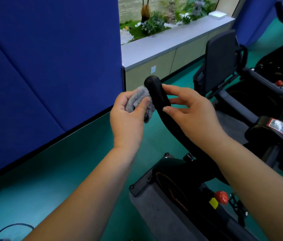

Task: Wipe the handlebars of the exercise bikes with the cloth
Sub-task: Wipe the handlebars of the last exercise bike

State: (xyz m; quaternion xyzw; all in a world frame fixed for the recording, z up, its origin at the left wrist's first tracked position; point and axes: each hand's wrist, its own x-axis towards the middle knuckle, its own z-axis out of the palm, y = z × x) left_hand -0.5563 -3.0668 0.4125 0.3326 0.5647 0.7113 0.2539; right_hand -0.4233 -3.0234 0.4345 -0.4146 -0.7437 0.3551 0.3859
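A black curved handlebar [158, 94] of an exercise bike rises in the middle of the head view, its rounded end pointing up. My left hand [128, 119] is closed around a bunched grey fluffy cloth [138, 100], which presses against the left side of the bar. My right hand [191, 112] is on the bar's right side, thumb and fingertips touching the grip in a loose hold, fingers spread. The bike's black body [177, 186] with a red knob [221, 197] lies below my arms.
A blue padded partition [50, 66] stands close on the left. A second bike with a dark seat back [220, 60] is to the right, and another at the far right edge. A grey counter [172, 39] with plants runs behind. The floor is green.
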